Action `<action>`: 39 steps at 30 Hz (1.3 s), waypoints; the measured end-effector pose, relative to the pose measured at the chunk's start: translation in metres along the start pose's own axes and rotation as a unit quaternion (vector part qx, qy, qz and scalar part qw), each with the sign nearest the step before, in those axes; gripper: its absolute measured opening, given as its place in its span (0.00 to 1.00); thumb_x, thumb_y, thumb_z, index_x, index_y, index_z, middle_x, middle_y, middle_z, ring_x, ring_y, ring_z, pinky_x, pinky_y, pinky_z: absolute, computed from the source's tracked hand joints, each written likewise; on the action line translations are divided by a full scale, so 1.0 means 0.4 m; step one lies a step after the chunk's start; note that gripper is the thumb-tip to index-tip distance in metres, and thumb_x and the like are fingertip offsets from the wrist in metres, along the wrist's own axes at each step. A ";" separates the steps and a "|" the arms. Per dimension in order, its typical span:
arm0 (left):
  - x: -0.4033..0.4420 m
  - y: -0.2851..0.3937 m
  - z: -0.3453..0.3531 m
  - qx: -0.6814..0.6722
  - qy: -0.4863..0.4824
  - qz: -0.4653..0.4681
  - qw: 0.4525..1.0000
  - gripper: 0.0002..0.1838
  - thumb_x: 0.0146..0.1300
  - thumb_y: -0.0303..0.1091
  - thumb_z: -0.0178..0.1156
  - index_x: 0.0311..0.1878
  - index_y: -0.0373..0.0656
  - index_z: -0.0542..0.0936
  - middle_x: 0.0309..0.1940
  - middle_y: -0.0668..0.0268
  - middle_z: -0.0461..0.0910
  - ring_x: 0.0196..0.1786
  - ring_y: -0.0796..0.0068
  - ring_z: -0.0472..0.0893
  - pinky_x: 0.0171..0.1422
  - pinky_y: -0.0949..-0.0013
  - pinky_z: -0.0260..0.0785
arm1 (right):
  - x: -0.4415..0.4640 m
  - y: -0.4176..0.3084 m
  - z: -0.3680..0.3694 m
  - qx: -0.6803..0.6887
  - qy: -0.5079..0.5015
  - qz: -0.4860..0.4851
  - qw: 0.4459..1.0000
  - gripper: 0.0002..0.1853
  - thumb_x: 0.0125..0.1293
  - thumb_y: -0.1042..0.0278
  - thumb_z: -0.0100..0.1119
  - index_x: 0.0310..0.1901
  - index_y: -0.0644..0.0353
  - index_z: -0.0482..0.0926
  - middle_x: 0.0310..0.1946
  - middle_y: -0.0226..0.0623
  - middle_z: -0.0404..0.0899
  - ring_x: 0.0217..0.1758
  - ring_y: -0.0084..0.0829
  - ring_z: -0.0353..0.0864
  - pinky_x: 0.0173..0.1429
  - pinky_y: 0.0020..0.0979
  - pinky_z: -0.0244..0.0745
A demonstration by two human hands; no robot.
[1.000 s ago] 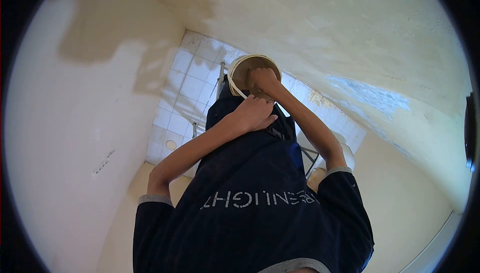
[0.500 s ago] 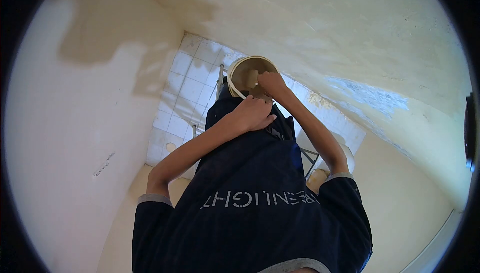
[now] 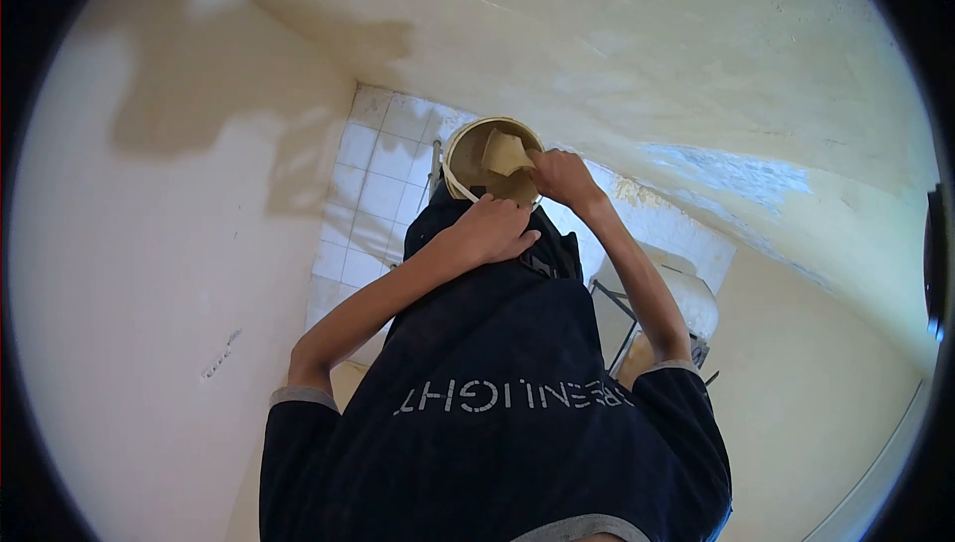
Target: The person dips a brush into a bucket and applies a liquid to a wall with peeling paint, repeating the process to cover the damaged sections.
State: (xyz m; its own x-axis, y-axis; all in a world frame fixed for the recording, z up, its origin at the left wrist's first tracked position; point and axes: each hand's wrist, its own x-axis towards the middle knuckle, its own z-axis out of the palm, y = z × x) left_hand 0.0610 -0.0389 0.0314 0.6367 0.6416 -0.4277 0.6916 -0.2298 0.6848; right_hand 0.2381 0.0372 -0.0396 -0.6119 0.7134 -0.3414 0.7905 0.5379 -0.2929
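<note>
A round bucket [image 3: 460, 159] with a pale rim stands or hangs just past my dark clothing. My left hand [image 3: 494, 231] is closed on its near rim, close to the white handle, with the fingertips over the edge. At the bucket's right side, my right hand [image 3: 565, 179] grips a broad tool like a scraper [image 3: 505, 154]. Its wide, beige-coated blade is over the bucket's mouth. The tool's handle is mostly hidden in my fingers. Beige material shows inside the bucket.
Smeared, beige walls [image 3: 637, 55] rise around me, with a bluish-white patch [image 3: 736, 172] on the right one. White floor tiles [image 3: 378, 159] lie far below. Metal rails of a ladder or stand [image 3: 435, 159] show beside the bucket. A pale rounded object [image 3: 686, 293] is below my right arm.
My right hand has risen from inside the bucket and moved right and nearer, bringing the coated blade into view. The left hand keeps its hold. The view has shifted slightly.
</note>
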 end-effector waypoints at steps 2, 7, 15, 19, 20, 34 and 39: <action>0.004 0.001 0.002 0.009 -0.002 0.013 1.000 0.24 0.69 0.48 0.52 0.44 0.29 0.78 0.40 0.45 0.82 0.48 0.48 0.81 0.59 0.52 0.70 | 0.032 0.000 0.027 -0.043 -0.025 0.004 0.999 0.10 0.59 0.65 0.60 0.37 0.63 0.81 0.28 0.49 0.83 0.33 0.46 0.85 0.35 0.44 0.80; 0.013 0.006 -0.002 0.017 -0.024 0.010 1.000 0.25 0.68 0.47 0.52 0.49 0.29 0.76 0.42 0.43 0.81 0.50 0.47 0.80 0.60 0.52 0.70 | 0.102 -0.011 0.092 -0.088 -0.023 -0.084 0.992 0.07 0.54 0.66 0.62 0.30 0.60 0.83 0.26 0.44 0.84 0.32 0.43 0.86 0.34 0.39 0.81; 0.014 0.002 0.002 0.022 -0.014 0.010 1.000 0.27 0.69 0.46 0.52 0.61 0.32 0.67 0.42 0.43 0.81 0.51 0.47 0.80 0.60 0.49 0.69 | 0.132 -0.029 0.144 -0.113 -0.059 -0.046 0.991 0.08 0.53 0.65 0.62 0.30 0.60 0.84 0.31 0.42 0.86 0.34 0.40 0.88 0.34 0.38 0.82; 0.016 0.001 -0.004 0.018 -0.023 0.004 1.000 0.27 0.69 0.46 0.52 0.61 0.32 0.67 0.42 0.44 0.81 0.51 0.47 0.80 0.60 0.49 0.69 | 0.134 -0.029 0.132 -0.098 -0.075 -0.058 0.991 0.09 0.55 0.64 0.61 0.31 0.61 0.84 0.33 0.43 0.86 0.37 0.40 0.88 0.36 0.39 0.82; 0.017 0.001 -0.003 0.019 -0.023 0.005 1.000 0.27 0.69 0.46 0.52 0.61 0.32 0.67 0.42 0.43 0.81 0.50 0.47 0.80 0.60 0.49 0.70 | 0.135 -0.029 0.130 -0.099 -0.075 -0.057 0.991 0.09 0.55 0.64 0.61 0.31 0.61 0.84 0.33 0.43 0.86 0.37 0.40 0.88 0.36 0.39 0.82; 0.019 -0.011 -0.011 0.026 -0.029 0.022 0.999 0.28 0.68 0.47 0.53 0.58 0.29 0.69 0.40 0.44 0.82 0.49 0.46 0.80 0.60 0.50 0.70 | 0.096 -0.021 0.097 -0.084 -0.039 -0.045 0.995 0.06 0.53 0.67 0.62 0.30 0.59 0.83 0.30 0.45 0.85 0.34 0.43 0.87 0.36 0.40 0.82; 0.017 -0.017 -0.009 0.023 0.003 0.028 0.999 0.26 0.68 0.47 0.53 0.55 0.30 0.72 0.40 0.42 0.81 0.47 0.45 0.81 0.58 0.49 0.72 | 0.013 -0.026 -0.015 0.051 -0.042 0.036 0.997 0.12 0.61 0.64 0.61 0.39 0.65 0.81 0.30 0.54 0.82 0.37 0.52 0.84 0.41 0.45 0.80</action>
State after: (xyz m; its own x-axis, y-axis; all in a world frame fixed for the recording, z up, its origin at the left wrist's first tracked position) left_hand 0.0593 -0.0301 0.0259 0.6723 0.6317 -0.3860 0.6702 -0.2980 0.6797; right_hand 0.2268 0.0380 -0.0331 -0.5569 0.7064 -0.4368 0.8284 0.4346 -0.3534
